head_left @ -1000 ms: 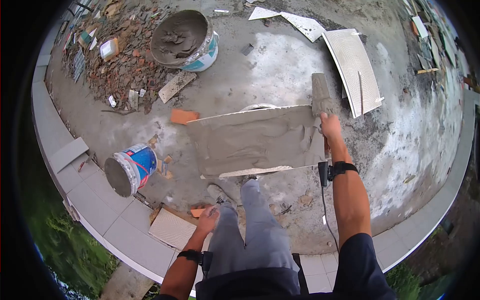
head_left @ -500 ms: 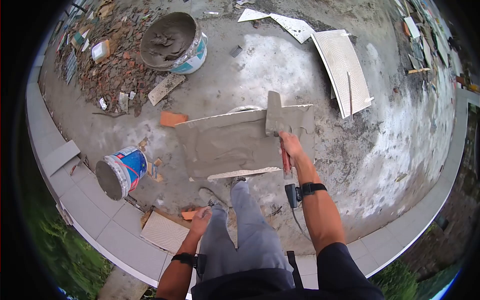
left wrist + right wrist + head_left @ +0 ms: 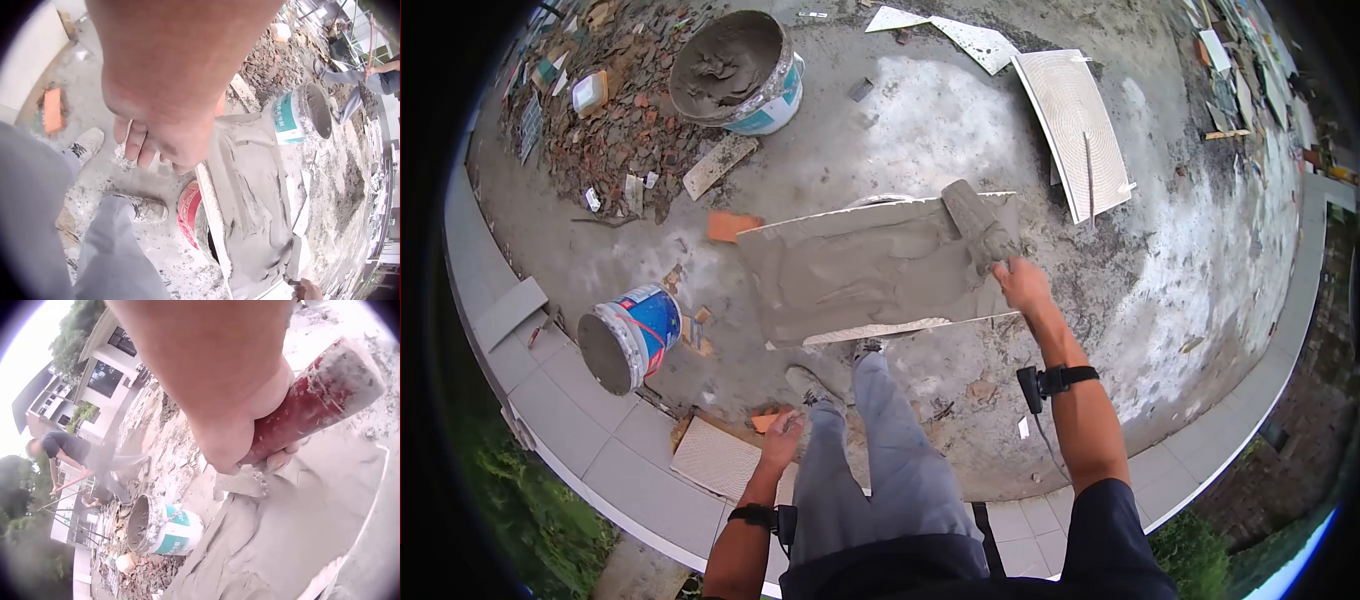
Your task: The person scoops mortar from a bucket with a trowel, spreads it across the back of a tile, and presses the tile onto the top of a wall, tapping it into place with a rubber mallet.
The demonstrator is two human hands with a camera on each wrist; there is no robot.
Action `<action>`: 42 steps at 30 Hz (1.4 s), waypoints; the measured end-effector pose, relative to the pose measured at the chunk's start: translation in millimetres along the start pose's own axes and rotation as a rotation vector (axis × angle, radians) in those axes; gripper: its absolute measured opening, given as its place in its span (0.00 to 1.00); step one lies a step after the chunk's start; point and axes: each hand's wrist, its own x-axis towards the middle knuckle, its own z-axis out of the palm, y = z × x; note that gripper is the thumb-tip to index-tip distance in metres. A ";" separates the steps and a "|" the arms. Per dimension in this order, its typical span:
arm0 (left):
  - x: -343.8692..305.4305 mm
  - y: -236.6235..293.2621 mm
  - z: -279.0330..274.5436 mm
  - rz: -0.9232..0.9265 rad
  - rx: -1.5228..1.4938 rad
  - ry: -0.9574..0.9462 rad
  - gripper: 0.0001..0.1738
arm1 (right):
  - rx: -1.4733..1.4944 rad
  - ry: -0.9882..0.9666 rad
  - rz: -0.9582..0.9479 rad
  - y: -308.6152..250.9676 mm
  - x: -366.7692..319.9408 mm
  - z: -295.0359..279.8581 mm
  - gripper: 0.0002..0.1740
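My right hand (image 3: 1027,284) grips a trowel (image 3: 972,215) by its handle; the right wrist view shows that red handle (image 3: 315,394), caked with mortar. The trowel's flat blade overlaps the right end of a rectangular tile, whose upper face is spread with wet grey mortar (image 3: 850,265). A pale bare edge of the tile (image 3: 875,331) shows at the front. Under the tile, a red bucket (image 3: 189,209) is partly visible in the left wrist view. My left hand (image 3: 781,437) hangs beside my left knee with nothing in it, fingers loosely curled.
A large bucket of mortar (image 3: 788,98) stands by a rubble pile (image 3: 615,130). Left of me is a blue bucket (image 3: 658,322), its open top filled grey. Another ridged tile (image 3: 1072,125) leans at the right. An orange brick (image 3: 733,227) lies beyond the tile's left corner. Another person (image 3: 75,453) works farther off.
My right hand swept the trowel leftward from the tile's right edge over the mortar, then back somewhat rightward, its blade now slanted. The left hand stayed by the knee; the head view shifted slightly.
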 end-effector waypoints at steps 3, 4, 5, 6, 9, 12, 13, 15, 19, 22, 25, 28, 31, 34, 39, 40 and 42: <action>-7.8 -13.9 -0.4 -0.023 0.012 0.010 0.18 | 0.000 0.006 0.162 27.1 34.1 -22.3 0.30; -10.2 -13.1 -1.2 -0.009 0.014 0.012 0.19 | -0.050 0.126 0.186 32.4 43.8 -24.2 0.30; -13.9 -12.6 -0.9 -0.014 0.017 0.020 0.19 | -0.098 0.246 0.208 37.1 49.4 -23.2 0.30; -18.3 -6.3 1.4 0.011 0.078 0.018 0.19 | -0.092 0.241 0.204 38.3 48.6 -25.0 0.30; -20.2 3.1 6.3 0.050 0.141 0.008 0.19 | 0.501 0.162 0.198 42.0 38.0 -26.2 0.23; -16.3 3.2 15.7 0.059 0.119 -0.031 0.19 | 0.890 -0.034 0.113 42.5 10.0 5.2 0.20; -14.1 3.3 17.9 0.058 0.104 -0.063 0.19 | 0.922 -0.115 0.107 37.6 0.6 12.6 0.19; -6.7 1.6 25.4 0.072 0.075 -0.061 0.19 | 0.801 -0.203 0.057 25.1 -12.7 37.8 0.19; -6.2 -0.9 30.0 0.134 0.143 -0.110 0.22 | 0.499 -0.480 -0.062 -11.2 -64.2 114.9 0.22; -11.7 -20.8 26.1 0.151 0.037 -0.129 0.22 | 0.208 -0.419 -0.200 -20.1 -96.3 142.2 0.24; -21.6 -45.7 8.0 0.145 0.043 -0.105 0.22 | -0.167 -0.140 -0.194 -23.8 -121.4 123.7 0.25; -25.5 -94.5 -22.1 0.122 0.015 -0.075 0.21 | -0.244 -0.001 0.008 -22.6 -142.1 111.1 0.24; -30.4 -153.2 -52.8 0.146 0.091 -0.047 0.21 | -0.165 0.143 0.109 10.7 -157.9 119.4 0.23; -41.0 -204.4 -71.3 0.115 0.363 -0.060 0.23 | 0.031 0.264 0.133 55.9 -162.0 157.8 0.20; -71.3 -235.0 -35.4 0.061 0.540 -0.167 0.24 | 1.058 0.172 0.173 55.9 -151.8 208.7 0.17; -74.4 -234.3 -21.7 0.014 0.561 -0.215 0.24 | 1.135 0.170 0.160 56.2 -138.4 224.5 0.17; -71.2 -255.6 5.2 0.044 0.541 -0.206 0.23 | 1.177 0.217 0.085 39.5 -122.8 251.7 0.18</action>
